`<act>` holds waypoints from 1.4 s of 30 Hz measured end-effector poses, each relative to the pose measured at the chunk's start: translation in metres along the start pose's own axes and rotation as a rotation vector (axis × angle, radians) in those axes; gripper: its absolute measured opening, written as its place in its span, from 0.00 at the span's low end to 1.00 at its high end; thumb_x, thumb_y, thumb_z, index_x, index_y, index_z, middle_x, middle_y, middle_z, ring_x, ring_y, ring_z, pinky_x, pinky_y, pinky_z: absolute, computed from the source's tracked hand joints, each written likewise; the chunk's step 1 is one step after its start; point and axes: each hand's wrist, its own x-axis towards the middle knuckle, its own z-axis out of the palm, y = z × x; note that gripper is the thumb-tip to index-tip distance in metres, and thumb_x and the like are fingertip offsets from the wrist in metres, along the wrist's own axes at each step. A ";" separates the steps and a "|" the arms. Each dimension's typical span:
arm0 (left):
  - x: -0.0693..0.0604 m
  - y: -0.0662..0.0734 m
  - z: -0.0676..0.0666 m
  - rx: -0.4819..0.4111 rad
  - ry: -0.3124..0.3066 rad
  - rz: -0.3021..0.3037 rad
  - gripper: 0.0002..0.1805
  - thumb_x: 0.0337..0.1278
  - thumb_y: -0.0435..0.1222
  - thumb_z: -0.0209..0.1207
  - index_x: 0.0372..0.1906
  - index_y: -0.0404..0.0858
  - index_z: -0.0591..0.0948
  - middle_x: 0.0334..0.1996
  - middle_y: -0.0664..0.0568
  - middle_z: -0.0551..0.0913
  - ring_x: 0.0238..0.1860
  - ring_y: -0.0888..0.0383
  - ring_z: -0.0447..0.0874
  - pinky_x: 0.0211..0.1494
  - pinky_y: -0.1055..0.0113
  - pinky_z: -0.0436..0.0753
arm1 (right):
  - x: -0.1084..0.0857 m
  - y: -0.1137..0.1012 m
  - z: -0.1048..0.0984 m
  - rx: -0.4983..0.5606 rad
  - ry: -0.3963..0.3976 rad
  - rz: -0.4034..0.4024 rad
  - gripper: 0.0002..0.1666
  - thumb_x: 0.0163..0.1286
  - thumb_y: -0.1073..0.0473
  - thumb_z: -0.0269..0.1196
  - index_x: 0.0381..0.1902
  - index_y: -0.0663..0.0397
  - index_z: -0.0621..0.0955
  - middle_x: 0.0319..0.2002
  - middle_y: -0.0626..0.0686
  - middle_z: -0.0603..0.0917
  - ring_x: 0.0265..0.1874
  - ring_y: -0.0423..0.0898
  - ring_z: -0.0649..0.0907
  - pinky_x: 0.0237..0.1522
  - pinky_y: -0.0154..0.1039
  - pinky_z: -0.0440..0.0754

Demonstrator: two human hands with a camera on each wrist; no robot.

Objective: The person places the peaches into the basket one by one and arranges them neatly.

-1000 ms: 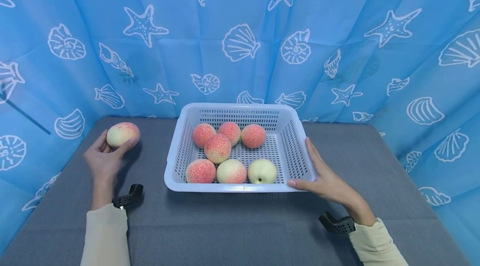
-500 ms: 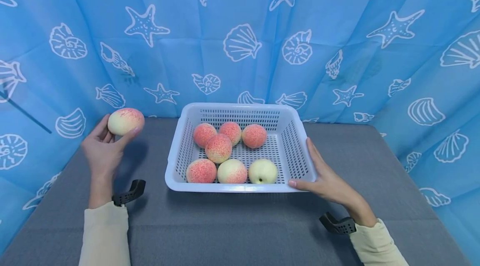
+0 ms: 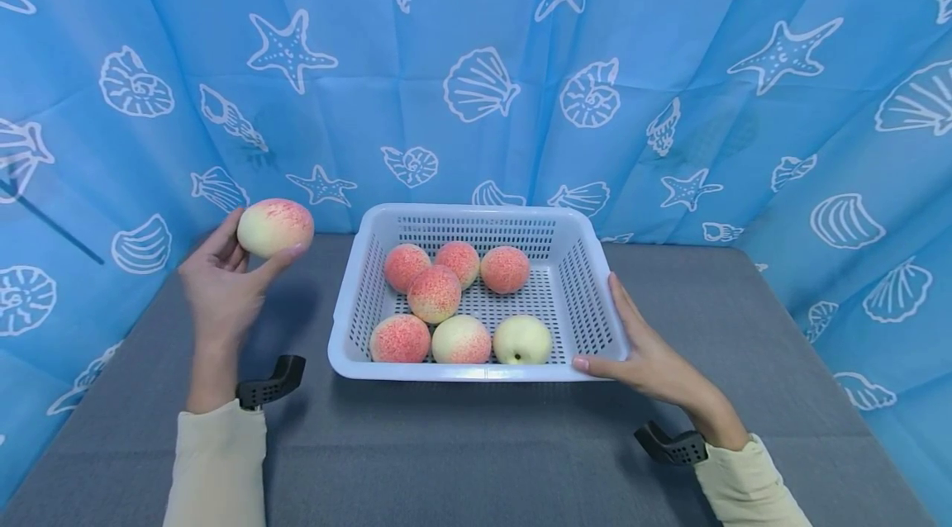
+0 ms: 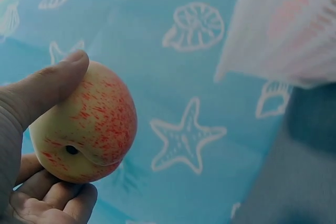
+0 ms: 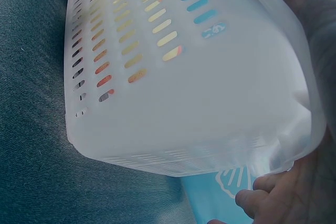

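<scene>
My left hand (image 3: 223,287) holds a yellow and red peach (image 3: 275,227) above the left part of the table, thumb on one side and fingers on the other. In the left wrist view this peach (image 4: 105,114) shows a small dark hole at its stem end. My right hand (image 3: 653,362) grips the front right corner of a white slotted plastic basket (image 3: 487,372), its thumb on the front rim. Several red-speckled peaches (image 3: 434,294) lie in the basket, along with a paler yellow peach (image 3: 523,339) near the front right.
A grey cloth (image 3: 461,453) covers the table under the basket. Blue curtains (image 3: 416,114) printed with white shells and starfish stand behind and at both sides. Each wrist wears a black camera mount (image 3: 271,381).
My left hand has lifted the peach and moved it a little to the right, toward the basket. The right hand and the basket have stayed where they were.
</scene>
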 end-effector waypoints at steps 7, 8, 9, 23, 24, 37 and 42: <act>-0.010 0.023 0.021 0.015 -0.084 0.074 0.44 0.44 0.25 0.77 0.71 0.37 0.73 0.65 0.42 0.77 0.66 0.49 0.77 0.64 0.63 0.74 | -0.002 0.000 -0.001 -0.005 0.006 0.003 0.75 0.60 0.59 0.76 0.81 0.35 0.31 0.78 0.70 0.39 0.59 0.71 0.77 0.46 0.43 0.86; -0.012 0.026 0.024 0.009 -0.101 0.085 0.44 0.44 0.25 0.76 0.71 0.36 0.73 0.65 0.42 0.78 0.65 0.49 0.77 0.65 0.63 0.75 | -0.002 0.001 -0.001 -0.004 0.005 0.004 0.75 0.60 0.59 0.76 0.81 0.34 0.31 0.78 0.70 0.40 0.59 0.71 0.77 0.45 0.43 0.86; -0.014 0.028 0.028 -0.007 -0.118 0.092 0.43 0.44 0.24 0.76 0.71 0.35 0.73 0.64 0.41 0.78 0.65 0.49 0.77 0.65 0.62 0.75 | -0.002 0.001 -0.001 -0.004 0.005 0.005 0.75 0.60 0.59 0.76 0.81 0.34 0.31 0.78 0.70 0.40 0.59 0.71 0.77 0.45 0.43 0.86; -0.048 0.050 0.088 -0.122 -0.393 0.125 0.44 0.45 0.29 0.78 0.71 0.33 0.72 0.64 0.42 0.79 0.62 0.50 0.80 0.63 0.59 0.78 | -0.003 0.002 -0.001 0.030 -0.001 -0.008 0.75 0.61 0.60 0.76 0.82 0.36 0.32 0.79 0.69 0.41 0.60 0.72 0.76 0.45 0.44 0.86; -0.051 0.051 0.092 -0.129 -0.410 0.114 0.44 0.45 0.30 0.78 0.71 0.34 0.72 0.63 0.43 0.79 0.62 0.51 0.81 0.62 0.59 0.79 | -0.003 0.002 -0.001 0.027 -0.001 -0.009 0.74 0.61 0.60 0.76 0.82 0.36 0.32 0.78 0.69 0.41 0.60 0.72 0.76 0.45 0.44 0.86; -0.084 0.058 0.135 -0.168 -0.580 -0.007 0.47 0.44 0.33 0.79 0.73 0.34 0.70 0.65 0.45 0.77 0.61 0.52 0.80 0.63 0.58 0.78 | -0.001 0.003 0.000 0.057 -0.010 -0.019 0.74 0.61 0.61 0.76 0.82 0.36 0.33 0.78 0.68 0.43 0.60 0.74 0.75 0.43 0.44 0.87; -0.087 0.059 0.147 -0.090 -0.592 -0.038 0.45 0.44 0.33 0.80 0.70 0.34 0.73 0.62 0.46 0.78 0.56 0.52 0.81 0.60 0.57 0.81 | 0.001 0.004 0.001 0.080 -0.015 -0.020 0.74 0.61 0.61 0.76 0.82 0.36 0.33 0.79 0.66 0.43 0.60 0.74 0.74 0.43 0.44 0.87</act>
